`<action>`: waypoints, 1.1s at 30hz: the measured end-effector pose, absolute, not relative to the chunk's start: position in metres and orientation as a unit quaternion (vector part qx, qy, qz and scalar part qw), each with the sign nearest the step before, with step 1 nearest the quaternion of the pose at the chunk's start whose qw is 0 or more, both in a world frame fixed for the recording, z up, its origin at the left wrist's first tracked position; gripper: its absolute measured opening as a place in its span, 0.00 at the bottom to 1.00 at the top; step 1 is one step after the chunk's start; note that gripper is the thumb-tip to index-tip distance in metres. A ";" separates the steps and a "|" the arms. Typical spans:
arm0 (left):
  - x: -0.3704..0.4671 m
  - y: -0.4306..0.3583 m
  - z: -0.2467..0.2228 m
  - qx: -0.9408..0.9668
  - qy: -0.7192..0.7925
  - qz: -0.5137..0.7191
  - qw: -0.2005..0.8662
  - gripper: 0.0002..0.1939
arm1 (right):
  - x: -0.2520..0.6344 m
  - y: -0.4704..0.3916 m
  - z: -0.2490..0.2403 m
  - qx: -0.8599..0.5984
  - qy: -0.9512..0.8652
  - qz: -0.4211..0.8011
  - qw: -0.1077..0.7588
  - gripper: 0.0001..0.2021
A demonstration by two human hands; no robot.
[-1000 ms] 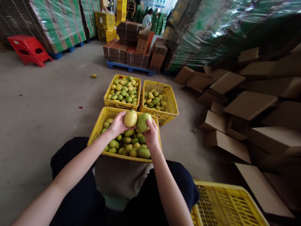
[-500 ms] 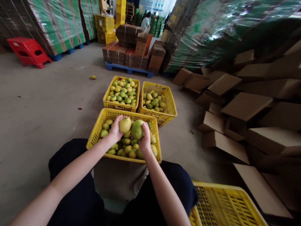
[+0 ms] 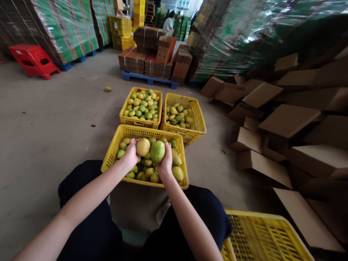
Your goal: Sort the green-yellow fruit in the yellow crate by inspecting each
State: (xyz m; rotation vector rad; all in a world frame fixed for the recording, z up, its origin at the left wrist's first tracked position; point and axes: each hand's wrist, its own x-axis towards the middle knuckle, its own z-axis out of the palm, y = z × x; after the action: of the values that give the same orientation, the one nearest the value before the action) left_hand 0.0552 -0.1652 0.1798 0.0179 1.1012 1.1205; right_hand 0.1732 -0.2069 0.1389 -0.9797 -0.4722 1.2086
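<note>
My left hand [image 3: 132, 153] is closed around a yellow lemon [image 3: 143, 147], gripping its left side. Beside it, my right hand [image 3: 166, 161] holds a rounder green lemon [image 3: 157, 151] from the right. The two fruits are side by side, close together, over a yellow plastic crate [image 3: 144, 182] in front of my knees. Inside this crate lie many green and yellow lemons [image 3: 148, 172], partly covered by my hands and forearms.
Behind stand a full lemon crate [image 3: 141, 124] and a partly filled one [image 3: 199, 116]. Another yellow crate [image 3: 261, 235] is at lower right, beside heaped cardboard boxes [image 3: 289, 119]. A red stool [image 3: 34, 59], loaded blue pallet [image 3: 149, 80] and distant person [image 3: 168, 24] appear farther off.
Both hands have lowered slightly toward the crate with the lemons still in them. The lemons look turned a little, and the green one shows a lighter side. The view has shifted slightly.
</note>
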 end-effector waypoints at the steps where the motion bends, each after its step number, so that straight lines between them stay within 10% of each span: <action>1: 0.056 -0.165 0.184 0.000 0.491 0.502 0.712 0.11 | 0.170 -0.207 0.141 -0.459 -0.162 0.503 0.714 0.11; 33: 0.050 -0.176 0.228 0.053 0.327 0.480 0.812 0.14 | 0.192 -0.204 0.178 -0.272 0.001 0.670 0.691 0.07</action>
State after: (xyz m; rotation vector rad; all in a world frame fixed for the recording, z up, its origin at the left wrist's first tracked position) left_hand 0.0504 -0.1762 0.2279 0.1142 0.6977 1.0245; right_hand 0.1923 -0.2041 0.1780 -0.6079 0.0029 1.4974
